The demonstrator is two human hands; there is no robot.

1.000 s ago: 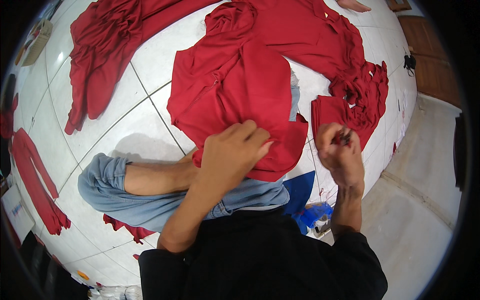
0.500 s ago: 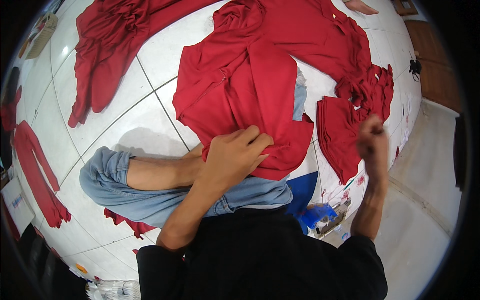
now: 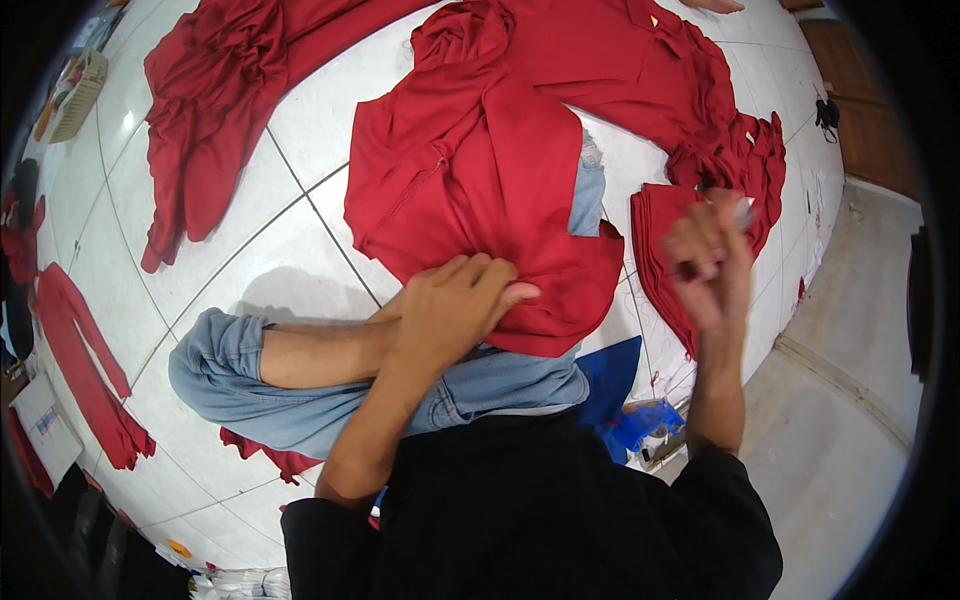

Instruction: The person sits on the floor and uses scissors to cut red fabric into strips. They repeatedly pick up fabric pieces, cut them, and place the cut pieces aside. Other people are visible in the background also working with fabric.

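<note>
Across my lap and folded legs lies a red garment [image 3: 450, 180], loosely bunched, with a seam running along its left part. My left hand [image 3: 455, 305] rests on its near edge, fingers curled and pinching the cloth. Up at the right, my right hand [image 3: 710, 260] is raised over a folded stack of red cloth [image 3: 655, 235], apart from the garment on my lap. Its fingers are bent in and slightly blurred. A small pale spot shows at its fingertips, but what they hold is too small to make out.
More red garments [image 3: 215, 130] lie on the white tiled floor [image 3: 300, 240], at the far left and far right [image 3: 640, 60]. A blue sheet [image 3: 610, 385] and crumpled blue plastic [image 3: 648, 424] are beside my right hip. A basket [image 3: 80, 95] stands far left; another person's hand [image 3: 715, 5] shows at the top.
My right hand has swung a little left and its fingers have turned upward. My left hand has slid slightly left along the cloth, its thumb now lifted. The whole view has shifted slightly.
</note>
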